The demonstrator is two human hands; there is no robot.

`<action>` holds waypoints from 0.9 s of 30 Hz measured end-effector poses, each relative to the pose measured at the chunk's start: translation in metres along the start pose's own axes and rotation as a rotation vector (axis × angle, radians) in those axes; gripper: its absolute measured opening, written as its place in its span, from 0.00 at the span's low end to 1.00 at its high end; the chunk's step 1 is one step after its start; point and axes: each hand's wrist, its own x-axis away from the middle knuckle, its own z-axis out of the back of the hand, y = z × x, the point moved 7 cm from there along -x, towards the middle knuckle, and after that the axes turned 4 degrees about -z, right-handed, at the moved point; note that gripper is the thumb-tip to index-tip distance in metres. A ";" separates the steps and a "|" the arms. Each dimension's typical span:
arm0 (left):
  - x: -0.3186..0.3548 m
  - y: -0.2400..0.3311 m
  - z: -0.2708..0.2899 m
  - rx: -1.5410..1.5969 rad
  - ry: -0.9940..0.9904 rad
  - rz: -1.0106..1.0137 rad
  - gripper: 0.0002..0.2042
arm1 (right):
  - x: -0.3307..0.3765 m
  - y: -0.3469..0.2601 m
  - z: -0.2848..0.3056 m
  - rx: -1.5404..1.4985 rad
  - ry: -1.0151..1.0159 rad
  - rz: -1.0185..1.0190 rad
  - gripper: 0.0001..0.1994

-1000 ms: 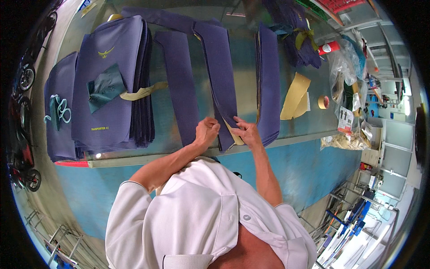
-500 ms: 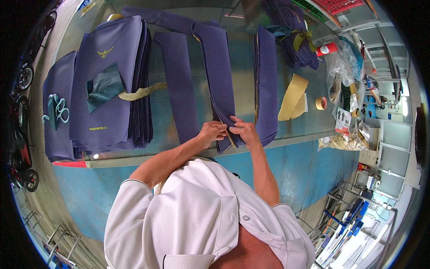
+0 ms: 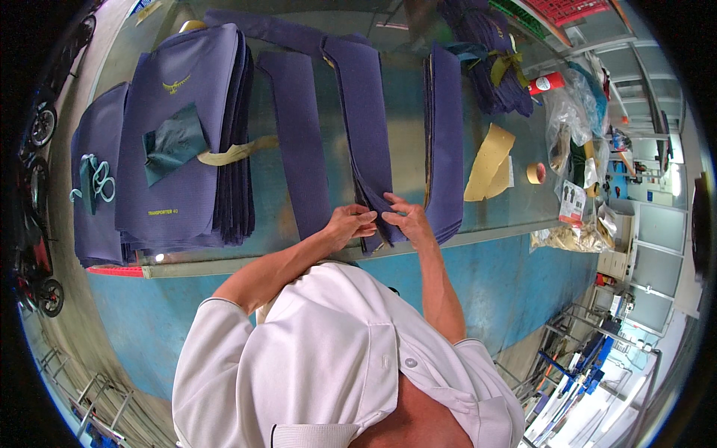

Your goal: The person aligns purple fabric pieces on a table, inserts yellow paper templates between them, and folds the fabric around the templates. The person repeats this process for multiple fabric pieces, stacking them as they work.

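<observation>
A stack of long purple fabric strips (image 3: 362, 112) lies lengthwise before me, its near end spread and partly lifted. At that end my left hand (image 3: 349, 224) has its fingers pressed together on the strips' left edge. My right hand (image 3: 409, 219) pinches the raised layers from the other side, with its index finger stretched over them. What exactly sits between the fingertips is partly hidden. To the left lies a purple strip (image 3: 299, 142); to the right, another stack of purple strips (image 3: 446, 142) with layered edges.
At left, purple fabric panels (image 3: 172, 194) form a thick pile under a dark green scrap (image 3: 175, 145). A yellow piece (image 3: 489, 164), a tape roll (image 3: 535, 172) and plastic bags (image 3: 567, 112) lie rightward. The table's metal front edge (image 3: 224, 265) runs just before my body.
My left fingers have shifted slightly at the strip's edge, and the pale edge visible between the hands is now mostly covered. My right hand stays nearly in place.
</observation>
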 end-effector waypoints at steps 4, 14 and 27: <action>-0.001 0.004 -0.003 -0.020 0.006 -0.034 0.16 | 0.002 -0.003 -0.004 0.116 -0.017 0.030 0.24; -0.002 0.001 -0.002 -0.045 0.014 -0.056 0.14 | -0.001 -0.009 -0.001 0.256 -0.042 0.121 0.22; -0.008 -0.011 0.011 -0.101 0.115 -0.001 0.14 | 0.002 -0.019 -0.001 0.321 -0.044 0.151 0.17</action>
